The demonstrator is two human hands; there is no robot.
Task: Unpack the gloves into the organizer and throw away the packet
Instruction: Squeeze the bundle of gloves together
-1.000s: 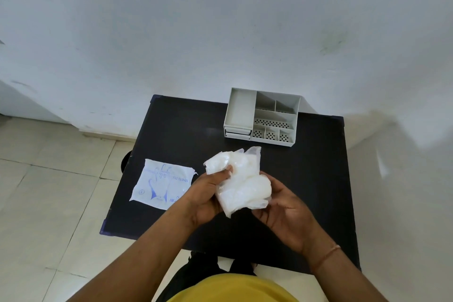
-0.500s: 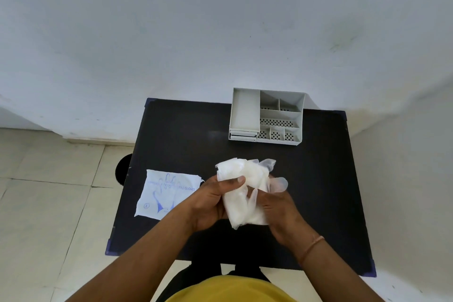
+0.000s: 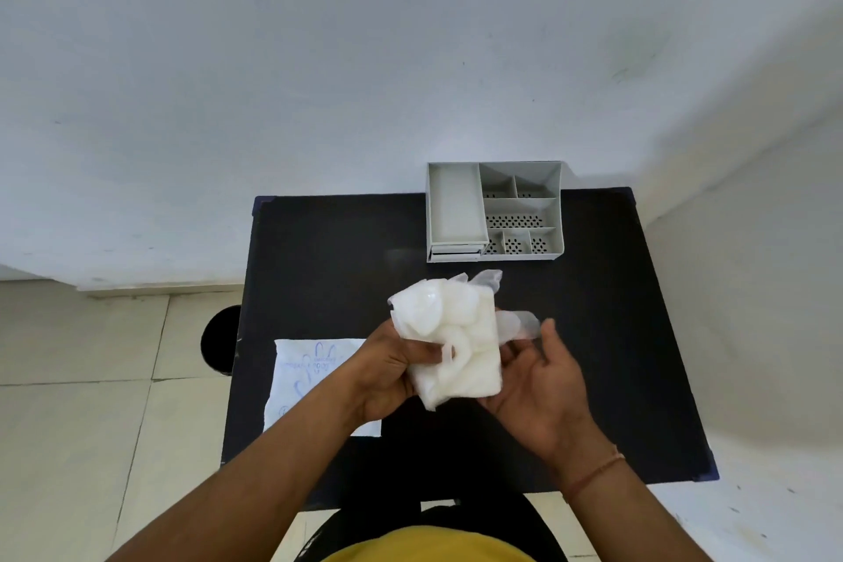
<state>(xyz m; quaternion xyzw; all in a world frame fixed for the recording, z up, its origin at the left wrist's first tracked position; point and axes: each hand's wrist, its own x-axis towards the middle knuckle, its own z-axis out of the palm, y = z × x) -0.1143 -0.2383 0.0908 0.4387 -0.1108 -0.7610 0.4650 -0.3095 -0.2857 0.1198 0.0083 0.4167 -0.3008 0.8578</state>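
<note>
Now, over the middle of the black table [image 3: 319,251], my left hand [image 3: 387,372] pinches the bundle of gloves [image 3: 449,340], while my right hand [image 3: 543,383] cups it with fingers spread. I judge unpacking is done; next, carry the gloves to the organizer [image 3: 495,211] at 12 o'clock. At 9 o'clock lies the empty packet [image 3: 303,374], near a dark bin [image 3: 221,340].

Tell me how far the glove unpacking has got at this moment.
Done: the gloves are out of the packet, which lies flat on the table. In hand: the left hand grips the bundle, the right hand is open beside it. Left: the organizer looks empty; the packet is not binned.
</note>
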